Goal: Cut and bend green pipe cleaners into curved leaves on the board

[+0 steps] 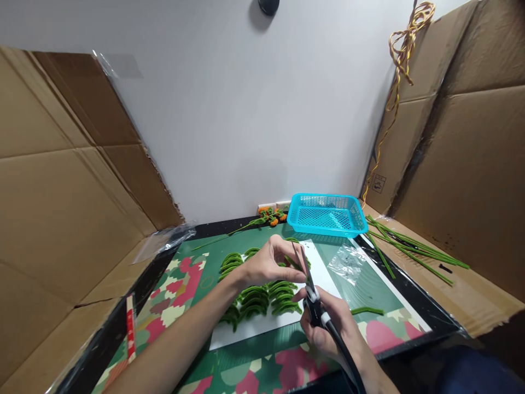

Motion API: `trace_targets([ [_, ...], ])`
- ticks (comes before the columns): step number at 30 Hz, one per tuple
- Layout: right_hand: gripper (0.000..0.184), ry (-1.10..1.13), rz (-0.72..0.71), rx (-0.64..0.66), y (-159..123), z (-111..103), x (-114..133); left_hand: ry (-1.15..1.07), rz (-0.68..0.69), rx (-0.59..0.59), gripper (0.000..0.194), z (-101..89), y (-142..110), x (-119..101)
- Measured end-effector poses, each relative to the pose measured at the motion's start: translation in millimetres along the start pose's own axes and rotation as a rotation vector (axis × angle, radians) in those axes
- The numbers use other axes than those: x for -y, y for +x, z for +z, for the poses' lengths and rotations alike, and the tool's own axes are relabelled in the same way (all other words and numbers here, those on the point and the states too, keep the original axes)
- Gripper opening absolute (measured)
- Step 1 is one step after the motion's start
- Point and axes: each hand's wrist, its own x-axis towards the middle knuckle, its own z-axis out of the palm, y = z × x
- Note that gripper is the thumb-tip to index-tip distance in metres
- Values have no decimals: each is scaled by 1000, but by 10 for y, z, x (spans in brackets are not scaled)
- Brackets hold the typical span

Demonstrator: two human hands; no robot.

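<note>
My left hand [273, 261] pinches a short green fuzzy stem, mostly hidden by the fingers, above a white sheet [229, 340]. My right hand [328, 323] is wrapped round a scissor-like tool [314, 301] with two long thin metal blades, a black and white body and a thick black cord or handle part running back along the wrist. The blades stand apart, pointing up beside my left fingertips. Under and around my left hand, rows of curved green fuzzy pieces [252, 302] lie on the sheet. Right of my right hand rests a loose green fuzzy piece [367, 311].
A blue plastic basket [328, 230] stands at the back, beside orange flowers [273, 214] on green stems. Long green fuzzy stems [414, 247] lie at right. A clear plastic bag [348, 264] is on the mat. Cardboard walls [471, 164] flank both sides.
</note>
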Motion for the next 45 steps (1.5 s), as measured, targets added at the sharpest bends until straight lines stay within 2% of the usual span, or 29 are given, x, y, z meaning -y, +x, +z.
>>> trace_targets([
  [4,68,-39,33,8,-93,-2,-6,-24,-16,13,18,42,11,-3],
  [8,65,-53,-11,52,-104,-20,-129,-26,-70,36,26,71,5,-2],
  [11,64,-20,-31,54,-87,-8,-179,-50,-72,42,25,79,-1,23],
  [17,61,-110,-58,-29,-167,9,-251,-166,-128,45,31,103,-8,113],
  [21,62,-132,-58,-88,-240,-12,-364,-185,-134,60,28,110,-14,139],
  [24,62,-115,-52,-74,-252,-19,-421,-199,-112,64,24,124,-9,144],
  [29,44,-122,-47,-57,-202,-16,-427,-181,-103,24,27,163,-8,143],
  [36,31,-120,-4,-82,-190,3,-376,-104,-105,1,33,166,-39,151],
  [40,33,-103,2,-125,-221,61,-377,-115,-127,18,36,168,-33,151],
  [45,32,-73,39,-90,-171,61,-444,-162,-137,50,31,154,-4,93],
])
